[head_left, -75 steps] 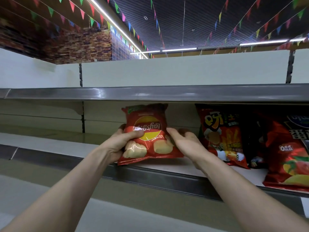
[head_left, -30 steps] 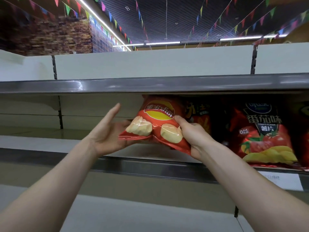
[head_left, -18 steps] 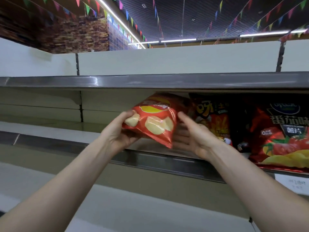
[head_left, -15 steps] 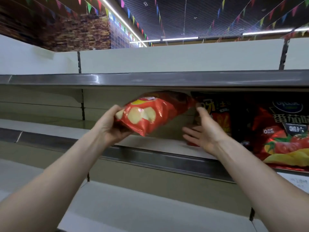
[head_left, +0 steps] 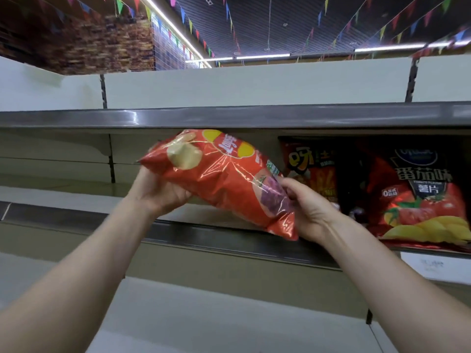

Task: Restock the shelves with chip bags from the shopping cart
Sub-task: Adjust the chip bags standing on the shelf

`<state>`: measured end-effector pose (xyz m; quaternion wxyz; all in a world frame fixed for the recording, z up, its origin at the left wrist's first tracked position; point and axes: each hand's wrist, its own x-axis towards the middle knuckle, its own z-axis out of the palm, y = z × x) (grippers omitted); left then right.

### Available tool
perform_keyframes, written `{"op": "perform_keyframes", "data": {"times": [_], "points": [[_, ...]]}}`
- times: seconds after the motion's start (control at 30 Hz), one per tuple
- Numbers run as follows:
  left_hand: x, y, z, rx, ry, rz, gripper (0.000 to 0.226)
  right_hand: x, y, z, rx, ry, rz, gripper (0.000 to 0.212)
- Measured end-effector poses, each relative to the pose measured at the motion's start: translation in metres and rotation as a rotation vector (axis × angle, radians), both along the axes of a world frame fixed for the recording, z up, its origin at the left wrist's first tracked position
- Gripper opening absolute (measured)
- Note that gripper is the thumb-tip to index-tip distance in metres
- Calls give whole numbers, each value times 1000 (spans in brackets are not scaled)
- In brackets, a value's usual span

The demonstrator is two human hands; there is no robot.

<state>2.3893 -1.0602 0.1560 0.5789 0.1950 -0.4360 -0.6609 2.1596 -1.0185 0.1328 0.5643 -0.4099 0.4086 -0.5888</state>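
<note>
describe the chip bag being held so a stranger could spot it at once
Find the long grey shelf with bags standing at its right end. Just left of the orange-lettered bag there, a red chip bag with a yellow round logo and pictured chips is held between the left hand and right hand. Unlike its upright neighbours, it is tilted and off the shelf.

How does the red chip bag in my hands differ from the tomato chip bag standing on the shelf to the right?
The red chip bag hangs tilted in the air, held at its ends by the left hand and right hand; the tomato chip bag stands upright on the shelf, untouched. The red chip bag's logo runs askew; the tomato chip bag's print reads level. Both are glossy and mostly red.
</note>
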Motion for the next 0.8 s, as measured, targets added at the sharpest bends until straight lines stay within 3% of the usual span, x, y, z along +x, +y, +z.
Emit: {"op": "perform_keyframes", "data": {"times": [0.13, 0.27, 0.4, 0.47, 0.57, 0.6, 0.7, 0.8], "points": [[-22, 13, -30, 39, 314, -52, 79, -6, 1, -8, -24, -120, -264, 14], [-56, 33, -38, 64, 295, -161, 88, -16, 11, -12, -55, -150, -410, 17], [-67, 31, -34, 264, 530, -84, 99, -32, 20, -12, -66, -230, -558, 8], [-84, 39, -34, 255, 360, -48, 97, -34, 24, -13, -104, -274, -541, 9], [-112, 40, -27, 191, 57, 52, 63, -29, 30, -19, -182, -184, -465, 12], [-115, 35, -24, 200, 19, 85, 60, -28, 34, -22, -215, -106, -453, 12], [-111, 19, -23, 231, 5, 40, 81, -26, 47, -26, -300, 60, -351, 12], [-107, 7, -24, 222, -108, 74, 58, -37, 59, -23, -274, 110, -177, 34]]}}
